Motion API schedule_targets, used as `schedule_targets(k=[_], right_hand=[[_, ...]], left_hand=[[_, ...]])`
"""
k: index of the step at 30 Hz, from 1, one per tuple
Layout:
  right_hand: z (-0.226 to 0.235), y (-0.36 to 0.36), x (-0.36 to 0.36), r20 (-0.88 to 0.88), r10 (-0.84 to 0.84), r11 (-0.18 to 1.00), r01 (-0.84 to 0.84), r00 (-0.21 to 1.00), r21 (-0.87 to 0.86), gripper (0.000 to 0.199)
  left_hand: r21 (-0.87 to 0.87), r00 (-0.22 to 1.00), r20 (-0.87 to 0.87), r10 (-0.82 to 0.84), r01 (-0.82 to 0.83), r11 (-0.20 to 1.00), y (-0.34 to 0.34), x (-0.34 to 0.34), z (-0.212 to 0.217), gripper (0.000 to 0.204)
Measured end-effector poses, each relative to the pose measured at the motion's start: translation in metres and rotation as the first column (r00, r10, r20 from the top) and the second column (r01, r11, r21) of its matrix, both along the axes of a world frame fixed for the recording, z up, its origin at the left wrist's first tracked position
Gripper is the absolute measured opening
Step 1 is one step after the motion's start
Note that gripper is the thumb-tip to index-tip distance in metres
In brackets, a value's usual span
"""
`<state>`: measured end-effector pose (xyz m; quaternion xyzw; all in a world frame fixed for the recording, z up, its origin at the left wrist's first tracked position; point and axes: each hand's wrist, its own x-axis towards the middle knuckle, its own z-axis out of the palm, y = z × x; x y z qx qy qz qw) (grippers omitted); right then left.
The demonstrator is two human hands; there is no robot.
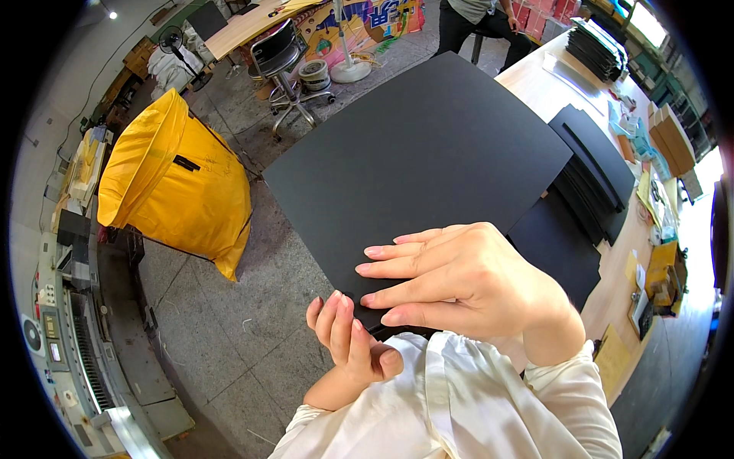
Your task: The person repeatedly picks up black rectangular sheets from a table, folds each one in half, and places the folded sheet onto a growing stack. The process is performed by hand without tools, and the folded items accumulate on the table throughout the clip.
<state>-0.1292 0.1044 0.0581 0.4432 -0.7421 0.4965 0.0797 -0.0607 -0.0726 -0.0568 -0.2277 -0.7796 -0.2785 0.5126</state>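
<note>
A large black sheet of board (428, 145) lies flat in front of me, on top of the work table and reaching past its left side. My right hand (474, 275) is over the near part of the board, palm down, fingers stretched out and slightly apart. Whether its fingertips press on the surface is hard to tell. At the board's near left corner is my left hand (353, 340), palm turned up, its fingers loosely curled with nothing visible in them.
More black boards and strips (589, 176) lie on the wooden table (623, 268) to the right. A black stack (596, 50) stands farther back. On the floor at left is a big yellow bag (183, 183). A swivel chair (279, 65) and a seated person (489, 23) are beyond.
</note>
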Motion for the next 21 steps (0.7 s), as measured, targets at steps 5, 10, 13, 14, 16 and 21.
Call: schedule_targets(k=[5,10,13,14,16,21], right_hand=[[0.0003,0.0001,-0.0001,0.004,-0.001,1.000,0.001,1.000,-0.003,0.018],[0.0004,0.0010,-0.0002,0.003,-0.008,1.000,0.008,1.000,0.001,0.018],[0.0007,0.0013,-0.0004,0.007,-0.006,1.000,0.006,1.000,0.000,0.018],[0.0008,0.0013,-0.0003,0.007,-0.005,1.000,0.005,1.000,0.000,0.018],[0.0008,0.0014,0.0000,0.008,-0.003,1.000,0.003,1.000,-0.002,0.018],[0.0013,-0.0003,0.0016,0.010,0.001,1.000,-0.001,1.000,-0.001,0.018]], left_hand=[[-0.004,1.000,0.004,-0.001,0.001,1.000,-0.0001,0.0000,0.0005,0.056],[-0.005,1.000,0.002,-0.002,0.002,1.000,0.0003,-0.0008,0.0002,0.056],[-0.001,1.000,-0.004,-0.003,0.003,1.000,0.0009,-0.0012,0.0001,0.055],[0.001,1.000,-0.007,-0.003,0.003,1.000,0.0012,-0.0012,0.0001,0.055],[0.003,1.000,-0.005,-0.008,0.008,1.000,0.0015,-0.0012,0.0003,0.055],[-0.003,1.000,-0.007,0.002,-0.002,1.000,0.0001,0.0005,0.0012,0.055]])
